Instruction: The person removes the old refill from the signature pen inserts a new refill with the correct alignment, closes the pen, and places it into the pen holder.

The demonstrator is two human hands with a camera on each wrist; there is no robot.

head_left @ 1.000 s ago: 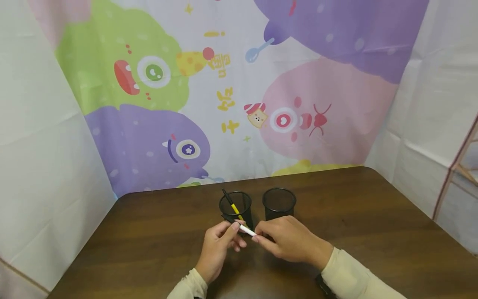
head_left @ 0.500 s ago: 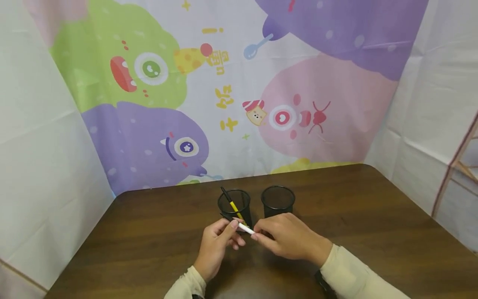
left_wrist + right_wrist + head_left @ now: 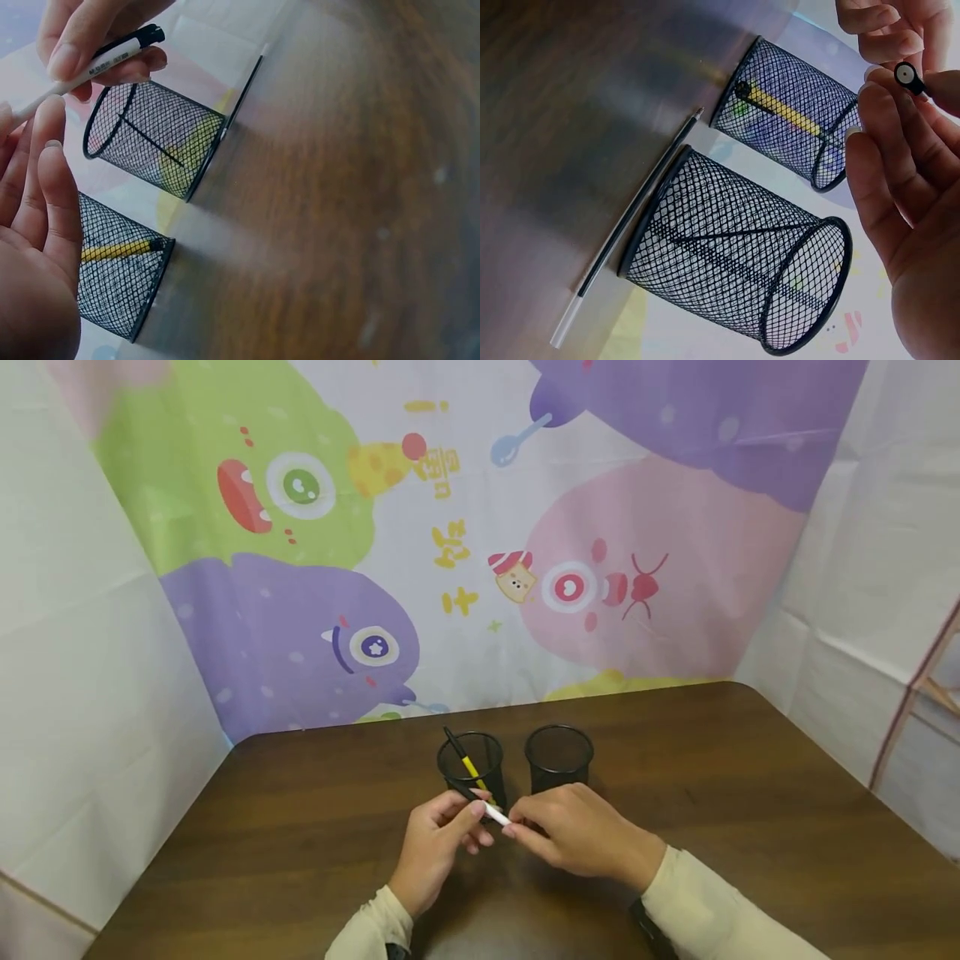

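A white pen (image 3: 497,815) with black ends is held slantwise between both hands. My left hand (image 3: 431,856) pinches it around the middle, thumb on top. The fingers of my right hand (image 3: 588,837) grip its near end; in the right wrist view a round black end (image 3: 906,73) with a pale centre shows between the fingertips. Just beyond the hands stand two black mesh pen holders. The left holder (image 3: 500,760) contains a yellow and black pen (image 3: 469,766), leaning. The right holder (image 3: 720,247) shows no pen inside.
A thin pen refill (image 3: 641,199) with a dark ink column lies on the brown table (image 3: 315,802) beside the right holder's base. Behind the table hangs a cartoon-printed cloth (image 3: 465,668), with pale cloth (image 3: 840,568) at the sides.
Both hands keep nearly the same hold on the pen, which turns or shifts only slightly. The head view tilts down a little, so the scene sits higher.
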